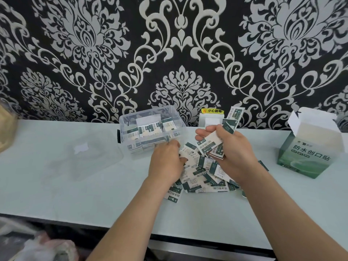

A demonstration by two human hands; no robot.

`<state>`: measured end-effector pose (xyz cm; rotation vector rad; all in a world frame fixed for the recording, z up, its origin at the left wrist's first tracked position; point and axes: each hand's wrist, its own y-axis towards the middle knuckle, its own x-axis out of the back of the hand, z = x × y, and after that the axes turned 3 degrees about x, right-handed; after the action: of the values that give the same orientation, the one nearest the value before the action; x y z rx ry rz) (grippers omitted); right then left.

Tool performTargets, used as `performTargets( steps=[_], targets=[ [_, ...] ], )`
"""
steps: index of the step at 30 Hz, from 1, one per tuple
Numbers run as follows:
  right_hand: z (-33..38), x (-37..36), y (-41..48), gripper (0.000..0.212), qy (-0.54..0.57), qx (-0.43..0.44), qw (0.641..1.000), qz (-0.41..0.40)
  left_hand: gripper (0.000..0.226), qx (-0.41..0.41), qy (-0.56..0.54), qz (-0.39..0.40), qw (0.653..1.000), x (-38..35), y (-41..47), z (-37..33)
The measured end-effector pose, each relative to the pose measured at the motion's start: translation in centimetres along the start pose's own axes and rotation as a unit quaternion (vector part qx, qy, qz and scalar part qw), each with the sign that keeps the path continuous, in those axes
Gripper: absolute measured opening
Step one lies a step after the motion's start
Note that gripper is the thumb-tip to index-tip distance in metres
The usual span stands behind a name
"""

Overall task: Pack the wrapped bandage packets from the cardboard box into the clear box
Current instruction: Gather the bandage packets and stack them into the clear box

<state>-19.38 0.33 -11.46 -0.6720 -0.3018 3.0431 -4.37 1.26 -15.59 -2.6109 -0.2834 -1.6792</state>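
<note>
Nearest me on the pale glossy tabletop [75,194] lies a loose heap of white-and-dark-green wrapped bandage packets [201,178]. My left hand [165,161] is curled knuckles-up on the heap's left edge, though I cannot tell whether it grips anything, while my right hand [233,153] holds a fanned bunch of the same packets just above the heap. Beyond my left hand stands the clear plastic box [124,140], partly filled with packets, with its clear flat lid [81,157] lying to its left, and the opened green-and-white cardboard box [305,157] stands far right near the black-and-silver patterned wall [180,53].
</note>
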Motion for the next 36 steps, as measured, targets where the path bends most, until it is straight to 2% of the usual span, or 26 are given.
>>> performTargets(
  steps=[3,6,8,10,12,14,16,17,20,23,25,27,29,31,32,34,36],
  targets=[
    [0.0,0.3,0.3,0.016,0.051,-0.024,0.998,-0.003,0.038,0.038,-0.034,0.031,0.998,0.4,0.4,-0.3],
    [-0.1,0.5,0.6,0.022,0.111,-0.078,0.990,-0.029,0.025,0.048,-0.045,0.063,0.996,1.0,0.1,-0.3],
    [-0.1,0.8,0.8,0.023,0.106,-0.114,0.987,-0.030,0.015,0.029,-0.040,0.064,0.997,1.5,-0.1,-0.5],
    [-0.3,0.9,1.0,0.021,0.070,-0.135,0.988,-0.020,0.011,0.022,-0.112,0.060,0.992,2.7,-0.5,-0.4],
    [-0.5,1.0,1.1,0.025,0.038,-0.146,0.989,-0.006,0.018,0.035,-0.283,0.068,0.956,4.1,-0.9,-0.6],
    [-0.5,0.5,0.9,0.036,0.024,-0.154,0.987,0.032,0.024,0.054,-0.430,0.085,0.897,4.9,-1.3,-1.1],
    [-0.8,-0.1,0.5,0.045,0.011,-0.146,0.984,0.100,0.030,0.066,-0.492,0.110,0.861,4.6,-1.6,-1.8],
    [-1.0,-0.5,0.1,0.044,-0.009,-0.137,0.984,0.115,0.034,0.061,-0.495,0.119,0.859,4.2,-1.8,-2.3],
    [-1.0,-0.9,-0.4,0.024,-0.068,-0.105,0.991,0.050,0.043,0.023,-0.452,0.111,0.885,3.1,-2.1,-3.1],
    [0.1,0.1,0.1,0.011,0.006,-0.089,0.996,0.019,0.039,0.005,-0.415,0.095,0.905,3.1,-1.7,-2.6],
    [1.2,1.3,0.4,0.013,-0.005,-0.057,0.998,-0.004,0.026,-0.017,-0.308,0.058,0.950,2.9,-1.4,-2.1],
    [1.9,2.7,0.6,0.015,-0.082,-0.030,0.996,-0.024,0.020,-0.043,-0.191,0.055,0.979,2.3,-1.6,-2.3],
    [2.2,4.1,0.9,0.018,-0.259,-0.007,0.965,-0.033,0.033,-0.068,-0.098,0.075,0.990,1.1,-1.9,-3.3],
    [2.1,5.4,1.2,0.020,-0.446,-0.003,0.895,-0.016,0.052,-0.089,-0.024,0.080,0.992,-0.3,-2.1,-4.5],
    [2.0,5.8,1.2,0.018,-0.499,-0.014,0.867,-0.002,0.058,-0.091,0.001,0.079,0.993,-0.9,-2.2,-5.0],
    [1.6,6.4,1.3,0.014,-0.541,-0.044,0.840,0.014,0.061,-0.089,0.022,0.075,0.993,-1.7,-2.3,-5.8],
    [1.3,6.7,1.3,0.013,-0.551,-0.057,0.833,0.015,0.051,-0.078,-0.010,0.078,0.994,-1.9,-2.3,-6.3]
  ],
)
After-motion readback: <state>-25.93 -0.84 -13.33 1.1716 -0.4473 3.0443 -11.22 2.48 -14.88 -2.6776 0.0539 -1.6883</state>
